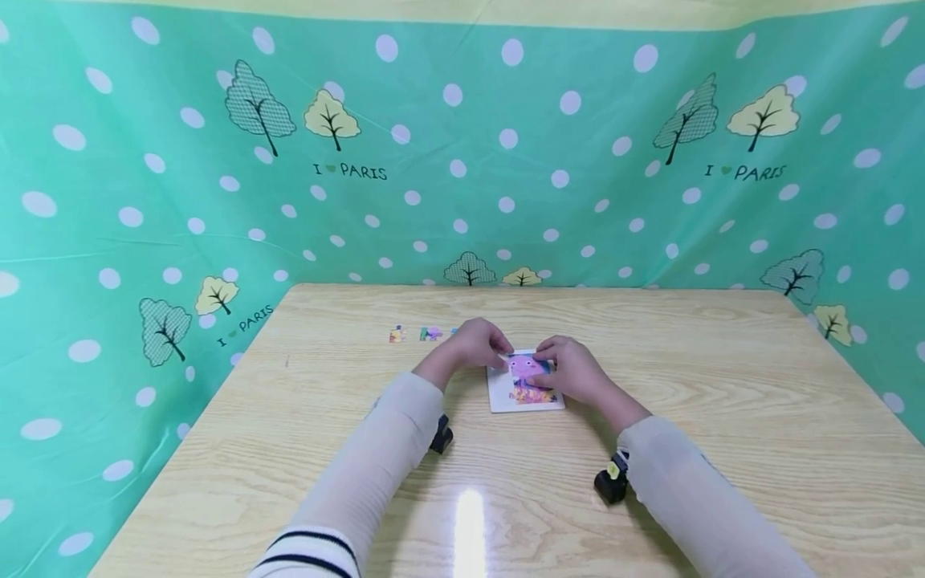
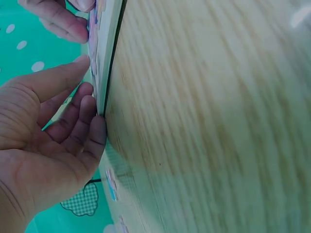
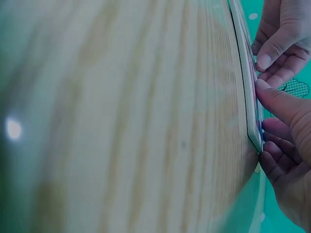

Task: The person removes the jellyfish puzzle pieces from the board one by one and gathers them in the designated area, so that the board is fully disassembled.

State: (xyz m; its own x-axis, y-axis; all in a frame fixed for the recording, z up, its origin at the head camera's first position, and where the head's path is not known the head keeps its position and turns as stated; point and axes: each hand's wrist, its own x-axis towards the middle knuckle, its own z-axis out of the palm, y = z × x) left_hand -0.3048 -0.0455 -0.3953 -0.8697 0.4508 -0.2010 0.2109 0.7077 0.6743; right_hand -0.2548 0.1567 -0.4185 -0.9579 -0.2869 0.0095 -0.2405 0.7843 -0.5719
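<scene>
A small white puzzle board (image 1: 501, 399) lies on the table with several colourful pieces joined on it, showing a pink cartoon face (image 1: 526, 366). At the board's far left corner is my left hand (image 1: 473, 343); its thumb and forefinger are close together, and whether a piece is between them is hidden. In the left wrist view the lower fingers (image 2: 99, 128) touch the board's edge. On the right side my right hand (image 1: 574, 371) presses its thumb (image 3: 272, 94) on the picture, with its other fingers along the far right edge.
Loose puzzle pieces lie beyond my left hand: an orange one (image 1: 397, 334), a purple-green one (image 1: 430, 333), and a bluish one partly covered by the hand. Black wrist devices (image 1: 613, 479) hang under both forearms. A green polka-dot cloth (image 1: 462, 160) rises behind the wooden table (image 1: 723, 385).
</scene>
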